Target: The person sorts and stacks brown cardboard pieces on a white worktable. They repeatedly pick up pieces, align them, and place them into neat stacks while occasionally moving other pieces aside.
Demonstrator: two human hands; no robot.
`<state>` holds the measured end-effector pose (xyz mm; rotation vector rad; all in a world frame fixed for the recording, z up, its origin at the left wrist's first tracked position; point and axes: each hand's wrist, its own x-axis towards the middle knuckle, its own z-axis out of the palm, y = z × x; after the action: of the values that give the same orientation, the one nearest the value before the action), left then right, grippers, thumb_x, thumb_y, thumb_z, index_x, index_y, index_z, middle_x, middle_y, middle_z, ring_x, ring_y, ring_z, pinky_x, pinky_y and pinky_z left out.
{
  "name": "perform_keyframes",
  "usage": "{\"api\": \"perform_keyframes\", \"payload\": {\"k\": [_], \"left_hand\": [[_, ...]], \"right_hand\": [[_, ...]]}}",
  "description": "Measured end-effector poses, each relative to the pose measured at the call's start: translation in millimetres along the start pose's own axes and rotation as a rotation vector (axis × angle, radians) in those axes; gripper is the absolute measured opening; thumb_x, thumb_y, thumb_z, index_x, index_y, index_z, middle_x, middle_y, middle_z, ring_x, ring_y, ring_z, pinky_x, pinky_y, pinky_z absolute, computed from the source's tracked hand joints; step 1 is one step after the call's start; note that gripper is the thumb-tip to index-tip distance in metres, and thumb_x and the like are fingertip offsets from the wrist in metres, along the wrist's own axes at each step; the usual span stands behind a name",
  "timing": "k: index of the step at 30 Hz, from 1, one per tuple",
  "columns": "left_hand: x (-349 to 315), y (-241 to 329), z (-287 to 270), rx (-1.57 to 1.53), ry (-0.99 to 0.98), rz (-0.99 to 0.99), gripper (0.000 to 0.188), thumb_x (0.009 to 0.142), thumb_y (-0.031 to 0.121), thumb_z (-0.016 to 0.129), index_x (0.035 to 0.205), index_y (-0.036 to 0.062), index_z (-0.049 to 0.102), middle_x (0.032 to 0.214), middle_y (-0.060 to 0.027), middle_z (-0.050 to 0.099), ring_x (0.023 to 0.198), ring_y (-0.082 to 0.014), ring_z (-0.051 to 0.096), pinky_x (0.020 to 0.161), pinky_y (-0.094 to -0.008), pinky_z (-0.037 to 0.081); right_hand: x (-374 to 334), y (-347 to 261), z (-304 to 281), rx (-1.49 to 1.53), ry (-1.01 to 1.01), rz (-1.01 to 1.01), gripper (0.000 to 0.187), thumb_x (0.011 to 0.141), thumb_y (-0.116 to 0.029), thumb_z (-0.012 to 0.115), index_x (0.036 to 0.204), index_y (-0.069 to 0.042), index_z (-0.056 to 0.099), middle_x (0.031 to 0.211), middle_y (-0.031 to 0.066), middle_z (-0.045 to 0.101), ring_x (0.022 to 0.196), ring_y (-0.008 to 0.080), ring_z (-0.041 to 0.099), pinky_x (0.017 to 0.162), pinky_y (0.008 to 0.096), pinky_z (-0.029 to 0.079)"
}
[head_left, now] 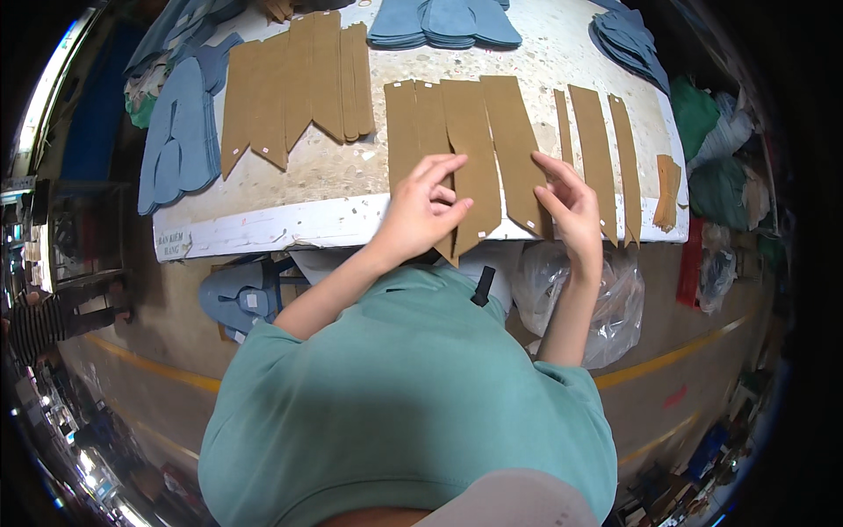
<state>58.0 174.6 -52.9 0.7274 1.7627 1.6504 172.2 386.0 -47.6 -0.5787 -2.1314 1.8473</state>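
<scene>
My left hand (426, 211) rests over the tan cut fabric pieces at the table's front, thumb and index finger apart near a long pointed panel (471, 132). My right hand (572, 209) is beside the right edge of another tan panel (512, 132), its fingertips at that edge and its fingers spread. Left of these, two more tan panels (414, 114) lie side by side, partly under my left hand. Narrow tan strips (594, 132) lie right of my right hand. Small white stickers mark several pieces. Neither hand visibly grips anything.
Further tan panels (299, 79) lie at the back left of the white table (272, 227). Blue cut-piece stacks (180, 132) stand around them, with another blue stack (443, 22) at the back. A small tan bundle (667, 189) lies far right. Clear plastic bags (606, 307) hang below the edge.
</scene>
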Motion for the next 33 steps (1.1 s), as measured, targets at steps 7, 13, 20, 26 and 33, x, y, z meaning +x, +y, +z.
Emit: {"api": "perform_keyframes", "payload": {"k": [7, 13, 20, 26, 33], "left_hand": [[-10, 10, 11, 0.212, 0.109, 0.051, 0.048, 0.086, 0.000, 0.064, 0.132, 0.0014, 0.052, 0.129, -0.0122, 0.045, 0.084, -0.0094, 0.061, 0.070, -0.0209, 0.055], [-11, 22, -34, 0.432, 0.241, 0.194, 0.030, 0.086, 0.003, 0.064, 0.116, 0.0044, 0.065, 0.115, -0.0094, 0.059, 0.090, -0.0123, 0.062, 0.073, -0.0232, 0.055], [-7, 39, -115, 0.657, 0.569, 0.242, 0.020, 0.087, 0.010, 0.067, 0.105, 0.0024, 0.070, 0.094, -0.0105, 0.069, 0.079, -0.0159, 0.068, 0.072, -0.0264, 0.055], [0, 41, -147, 0.753, 0.460, 0.245, 0.017, 0.087, 0.010, 0.066, 0.102, 0.0036, 0.070, 0.096, -0.0074, 0.070, 0.082, -0.0151, 0.068, 0.075, -0.0257, 0.054], [19, 27, -138, 0.893, 0.165, 0.295, 0.025, 0.076, 0.014, 0.075, 0.098, 0.0038, 0.068, 0.092, -0.0076, 0.066, 0.082, -0.0209, 0.067, 0.076, -0.0305, 0.053]], "right_hand": [[-12, 1, 1, -0.048, 0.004, 0.009, 0.041, 0.083, 0.004, 0.062, 0.124, -0.004, 0.062, 0.106, -0.0006, 0.059, 0.074, 0.0024, 0.049, 0.068, 0.0163, 0.044], [-7, -7, 8, -0.437, 0.252, -0.179, 0.031, 0.086, -0.003, 0.064, 0.116, -0.007, 0.066, 0.100, 0.0078, 0.063, 0.081, 0.0138, 0.065, 0.072, 0.0275, 0.053], [4, -18, 23, -0.576, 0.168, -0.124, 0.029, 0.086, -0.009, 0.066, 0.115, -0.006, 0.066, 0.101, 0.0117, 0.061, 0.085, 0.0210, 0.066, 0.072, 0.0307, 0.056], [35, -56, 43, -0.640, 0.136, -0.282, 0.029, 0.086, -0.011, 0.066, 0.114, -0.007, 0.066, 0.100, 0.0118, 0.064, 0.092, 0.0230, 0.065, 0.078, 0.0346, 0.055], [91, -63, 134, -0.758, -0.337, -0.750, 0.021, 0.074, -0.011, 0.072, 0.094, -0.008, 0.067, 0.094, 0.0075, 0.060, 0.097, 0.0265, 0.058, 0.080, 0.0385, 0.052]]}}
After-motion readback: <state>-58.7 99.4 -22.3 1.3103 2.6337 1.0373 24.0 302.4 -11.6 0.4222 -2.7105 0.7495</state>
